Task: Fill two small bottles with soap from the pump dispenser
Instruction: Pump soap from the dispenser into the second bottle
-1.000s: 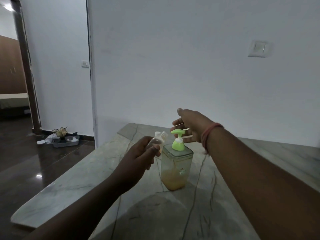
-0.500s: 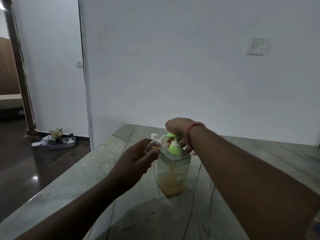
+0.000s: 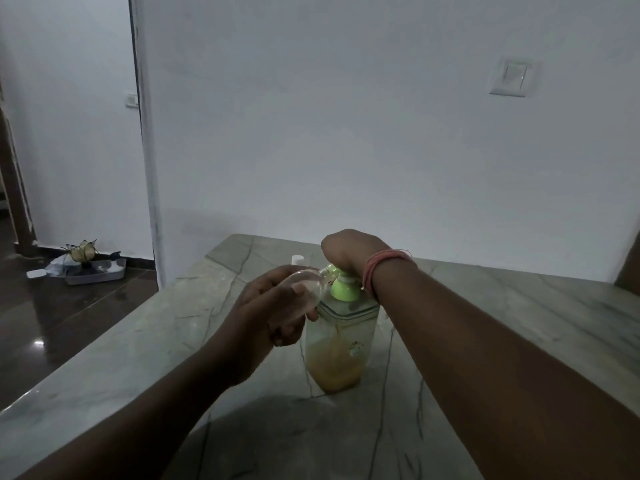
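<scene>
A clear square pump dispenser point(image 3: 341, 344) with a green pump head point(image 3: 343, 289) stands on the marble table point(image 3: 138, 351); amber soap fills its lower third. My left hand point(image 3: 273, 310) holds a small clear bottle point(image 3: 310, 284) tilted, its open neck at the green spout. My right hand point(image 3: 349, 252), with red threads at the wrist, lies closed over the pump top and presses on it. A small white object point(image 3: 297, 260), perhaps a cap or the second bottle, stands behind my hands, mostly hidden.
A white wall with a switch plate point(image 3: 514, 77) rises just behind the table. To the left the dark floor holds a grey tray of clutter point(image 3: 93, 271) by the doorway. The table's left edge runs diagonally towards me.
My right hand came down from above the pump and closed over its top. My left hand brought the small bottle's neck up to the spout. The camera tilted down slightly.
</scene>
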{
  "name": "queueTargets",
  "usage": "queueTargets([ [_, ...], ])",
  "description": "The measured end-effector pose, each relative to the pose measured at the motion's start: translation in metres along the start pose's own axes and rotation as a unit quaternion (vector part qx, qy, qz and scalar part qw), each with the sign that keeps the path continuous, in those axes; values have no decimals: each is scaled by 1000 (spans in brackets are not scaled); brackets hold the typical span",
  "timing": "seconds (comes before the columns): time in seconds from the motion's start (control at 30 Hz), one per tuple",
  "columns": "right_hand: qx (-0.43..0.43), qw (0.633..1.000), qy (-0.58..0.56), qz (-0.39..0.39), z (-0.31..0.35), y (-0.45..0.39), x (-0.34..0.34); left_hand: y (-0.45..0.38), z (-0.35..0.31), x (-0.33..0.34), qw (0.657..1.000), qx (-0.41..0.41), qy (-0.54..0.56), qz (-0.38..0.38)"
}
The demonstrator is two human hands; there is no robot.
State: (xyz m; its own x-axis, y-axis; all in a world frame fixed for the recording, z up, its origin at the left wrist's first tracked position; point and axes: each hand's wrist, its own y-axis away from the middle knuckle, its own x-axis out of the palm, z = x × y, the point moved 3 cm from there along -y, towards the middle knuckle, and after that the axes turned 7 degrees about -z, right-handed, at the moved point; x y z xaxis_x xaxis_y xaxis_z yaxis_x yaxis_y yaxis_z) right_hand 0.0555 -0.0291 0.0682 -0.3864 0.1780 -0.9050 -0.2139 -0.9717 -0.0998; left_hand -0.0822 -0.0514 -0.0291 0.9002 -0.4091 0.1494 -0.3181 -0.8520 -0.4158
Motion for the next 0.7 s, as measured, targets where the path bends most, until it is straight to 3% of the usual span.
queueTargets([
  [0.1,1,999,-5,33,-1,-3,-1,3,3,1,989,-53,134,42],
  [0.17,20,997,-36,65,-1,-1,-2,7,4,2,985,-58,150,58],
  [0.3,2,1000,-15,19,1,-7,0,9,8,1,996,-31,85,12],
  [0.47,-17,1000,16,16,8,-4,5,14,8,3,998,20,-10,-62],
  [0.7,-27,999,31,9,6,-7,4,12,4,1,993,45,-26,-107],
])
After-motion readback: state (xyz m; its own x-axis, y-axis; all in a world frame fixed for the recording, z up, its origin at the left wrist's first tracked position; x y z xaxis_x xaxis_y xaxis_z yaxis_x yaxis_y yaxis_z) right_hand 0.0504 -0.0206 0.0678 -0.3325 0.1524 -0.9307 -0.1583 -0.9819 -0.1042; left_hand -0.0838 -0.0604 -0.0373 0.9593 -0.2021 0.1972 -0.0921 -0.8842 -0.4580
